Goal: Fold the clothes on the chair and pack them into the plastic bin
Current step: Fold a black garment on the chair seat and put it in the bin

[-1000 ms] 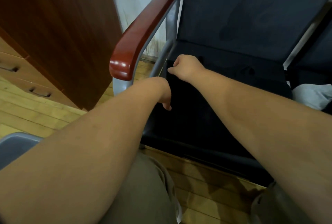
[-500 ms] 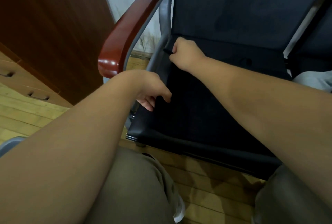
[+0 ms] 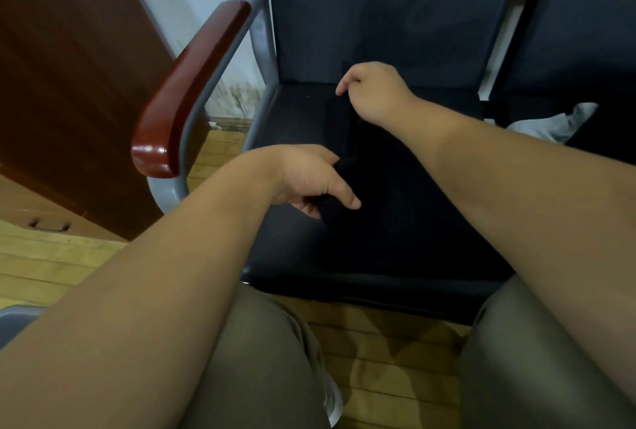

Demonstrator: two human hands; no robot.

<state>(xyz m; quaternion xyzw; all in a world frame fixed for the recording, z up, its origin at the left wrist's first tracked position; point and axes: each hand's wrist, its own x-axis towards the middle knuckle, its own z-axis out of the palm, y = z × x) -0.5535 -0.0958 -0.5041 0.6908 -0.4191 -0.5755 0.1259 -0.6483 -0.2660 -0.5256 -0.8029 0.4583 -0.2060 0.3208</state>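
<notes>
Reaching over the chair (image 3: 292, 112), both bare hands hold a black garment (image 3: 375, 194) that lies on the dark seat cushion, mostly toward the cushion's middle and right. The cloth is so close in tone to the seat that its outline is hard to trace. The right hand (image 3: 377, 94) is at the far end, near the backrest, with thumb and forefinger pinching a fold of the fabric and lifting it a little off the cushion. The left hand (image 3: 309, 180) is nearer the front edge, its fingers curled around a bunch of the same cloth and the thumb lying over the top. A strip of the garment runs between the two hands. The red-brown wooden armrest (image 3: 192, 91) stands just left of the left wrist. A pale grey cloth (image 3: 557, 122) lies crumpled on the neighbouring seat (image 3: 605, 94) to the right, apart from both hands. At the lower left the grey rim of the plastic bin (image 3: 15, 318) shows beneath the left forearm, on the wooden floor (image 3: 44, 267). A brown cabinet (image 3: 69, 84) with a drawer handle stands behind it.
</notes>
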